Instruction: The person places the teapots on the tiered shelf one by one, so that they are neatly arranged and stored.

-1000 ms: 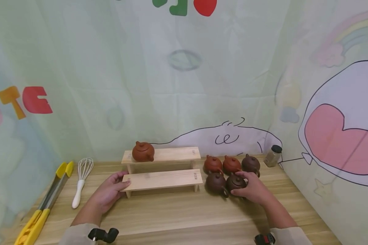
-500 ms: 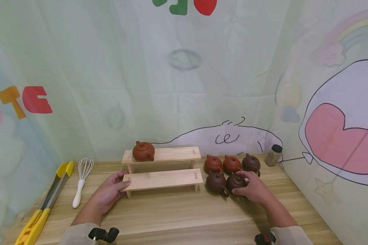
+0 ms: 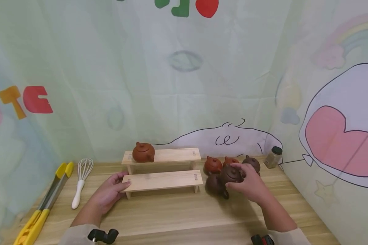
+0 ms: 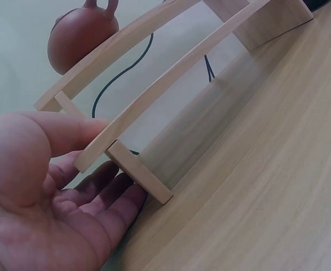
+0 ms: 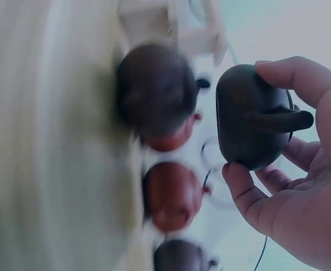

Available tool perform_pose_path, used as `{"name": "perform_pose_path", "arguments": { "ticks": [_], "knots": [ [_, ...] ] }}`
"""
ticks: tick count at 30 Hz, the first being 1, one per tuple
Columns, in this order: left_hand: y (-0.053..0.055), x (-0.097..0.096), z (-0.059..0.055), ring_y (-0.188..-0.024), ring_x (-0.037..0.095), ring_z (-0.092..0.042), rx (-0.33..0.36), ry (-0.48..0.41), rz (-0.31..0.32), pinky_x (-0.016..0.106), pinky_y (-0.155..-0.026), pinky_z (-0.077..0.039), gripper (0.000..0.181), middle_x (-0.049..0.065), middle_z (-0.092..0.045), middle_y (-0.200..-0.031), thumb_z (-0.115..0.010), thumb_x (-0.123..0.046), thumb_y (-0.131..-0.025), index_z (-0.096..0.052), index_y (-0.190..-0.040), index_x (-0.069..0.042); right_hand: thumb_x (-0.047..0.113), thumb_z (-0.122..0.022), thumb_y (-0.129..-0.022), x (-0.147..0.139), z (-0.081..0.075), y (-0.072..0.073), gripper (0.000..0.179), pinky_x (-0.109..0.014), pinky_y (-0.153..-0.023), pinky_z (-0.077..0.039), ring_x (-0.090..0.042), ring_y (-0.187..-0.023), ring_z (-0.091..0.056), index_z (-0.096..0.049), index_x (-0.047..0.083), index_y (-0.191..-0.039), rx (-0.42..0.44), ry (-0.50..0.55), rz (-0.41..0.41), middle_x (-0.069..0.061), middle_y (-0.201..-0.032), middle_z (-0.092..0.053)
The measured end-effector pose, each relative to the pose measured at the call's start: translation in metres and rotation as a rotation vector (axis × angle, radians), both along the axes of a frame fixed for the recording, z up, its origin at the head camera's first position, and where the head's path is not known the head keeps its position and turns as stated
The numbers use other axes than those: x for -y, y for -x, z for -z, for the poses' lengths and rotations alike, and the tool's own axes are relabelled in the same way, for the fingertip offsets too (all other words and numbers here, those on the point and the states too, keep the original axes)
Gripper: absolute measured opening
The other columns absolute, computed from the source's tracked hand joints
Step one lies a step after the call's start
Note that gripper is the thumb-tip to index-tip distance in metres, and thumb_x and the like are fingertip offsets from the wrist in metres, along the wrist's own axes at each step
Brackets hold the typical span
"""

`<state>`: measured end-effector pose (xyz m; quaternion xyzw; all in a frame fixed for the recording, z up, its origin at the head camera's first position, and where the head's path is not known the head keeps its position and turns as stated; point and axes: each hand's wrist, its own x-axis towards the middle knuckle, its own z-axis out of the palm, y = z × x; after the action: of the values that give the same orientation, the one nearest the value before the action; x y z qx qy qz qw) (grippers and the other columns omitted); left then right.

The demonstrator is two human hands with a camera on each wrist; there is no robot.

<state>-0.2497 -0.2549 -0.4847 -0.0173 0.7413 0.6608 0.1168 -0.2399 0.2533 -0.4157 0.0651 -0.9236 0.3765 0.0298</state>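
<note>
My right hand (image 3: 251, 182) grips a dark brown teapot (image 3: 231, 174) round its body, thumb on one side and fingers on the other. In the right wrist view this teapot (image 5: 252, 121) hangs clear of the table. Another dark teapot (image 3: 214, 184) stands just left of it, partly covered. My left hand (image 3: 109, 191) holds the left end of the lower step of a two-tier wooden stand (image 3: 165, 180). The thumb lies on the board and the fingers curl beneath, as the left wrist view shows. An orange-brown teapot (image 3: 143, 152) sits on the upper step's left part.
Behind the held teapot stand two reddish teapots, the left one (image 3: 213, 164) plainer to see, and a dark teapot (image 3: 251, 164). A black-lidded jar (image 3: 273, 157) is at the back right. Left lie a whisk (image 3: 82, 182) and yellow-handled tongs (image 3: 44, 204). A curtain (image 3: 178, 102) hangs behind.
My right hand has lifted the dark teapot off the table and moved it slightly left, in front of a reddish one. My left hand stays on the stand.
</note>
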Motion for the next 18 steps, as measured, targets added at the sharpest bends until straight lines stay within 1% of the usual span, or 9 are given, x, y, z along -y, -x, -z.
{"name": "perform_pose_path", "arguments": {
  "ticks": [2, 4, 9, 13, 18],
  "knots": [
    [0.000, 0.000, 0.000, -0.147, 0.032, -0.047, -0.001, 0.004, 0.001, 0.036, -0.113, -0.052, 0.074, 0.032, -0.023, -0.173, -0.059, -0.022, -0.111, -0.018, -0.165, 0.005, 0.037, -0.093, -0.081, 0.013, -0.006, -0.001, 0.075, -0.055, -0.106, -0.050, -0.034, -0.130, -0.056, -0.062, 0.015, -0.145, -0.014, 0.015, -0.028, -0.017, -0.147, -0.055],
    [0.000, -0.001, -0.001, -0.147, 0.032, -0.047, -0.002, 0.002, 0.002, 0.036, -0.113, -0.052, 0.074, 0.032, -0.023, -0.172, -0.059, -0.022, -0.111, -0.018, -0.165, 0.006, 0.036, -0.094, -0.080, 0.027, -0.011, -0.001, 0.072, -0.052, -0.105, -0.050, -0.032, -0.127, -0.057, -0.064, 0.017, -0.143, -0.027, 0.024, -0.054, -0.015, -0.144, -0.057],
    [0.000, -0.001, 0.000, -0.142, 0.026, -0.052, -0.003, -0.005, 0.004, 0.029, -0.106, -0.054, 0.073, 0.032, -0.024, -0.172, -0.059, -0.021, -0.110, -0.018, -0.165, 0.006, 0.033, -0.095, -0.078, 0.065, -0.023, 0.004, 0.069, -0.045, -0.101, -0.053, -0.026, -0.121, -0.060, -0.067, 0.024, -0.141, -0.037, 0.060, -0.107, -0.009, -0.139, -0.060],
    [0.000, -0.001, -0.001, -0.144, 0.029, -0.050, -0.005, -0.004, 0.004, 0.030, -0.107, -0.053, 0.073, 0.032, -0.023, -0.172, -0.058, -0.021, -0.111, -0.018, -0.165, 0.006, 0.033, -0.095, -0.079, 0.092, -0.035, 0.014, 0.069, -0.046, -0.097, -0.056, -0.026, -0.118, -0.062, -0.066, 0.025, -0.141, -0.025, 0.104, -0.129, -0.006, -0.137, -0.060],
    [0.000, 0.000, -0.001, -0.144, 0.030, -0.050, -0.001, 0.002, 0.003, 0.032, -0.108, -0.053, 0.072, 0.032, -0.024, -0.172, -0.058, -0.021, -0.111, -0.019, -0.165, 0.005, 0.032, -0.095, -0.080, 0.122, -0.046, 0.031, 0.068, -0.042, -0.091, -0.057, -0.026, -0.117, -0.061, -0.066, 0.027, -0.141, -0.020, 0.137, -0.147, -0.005, -0.137, -0.059]
  ]
}}
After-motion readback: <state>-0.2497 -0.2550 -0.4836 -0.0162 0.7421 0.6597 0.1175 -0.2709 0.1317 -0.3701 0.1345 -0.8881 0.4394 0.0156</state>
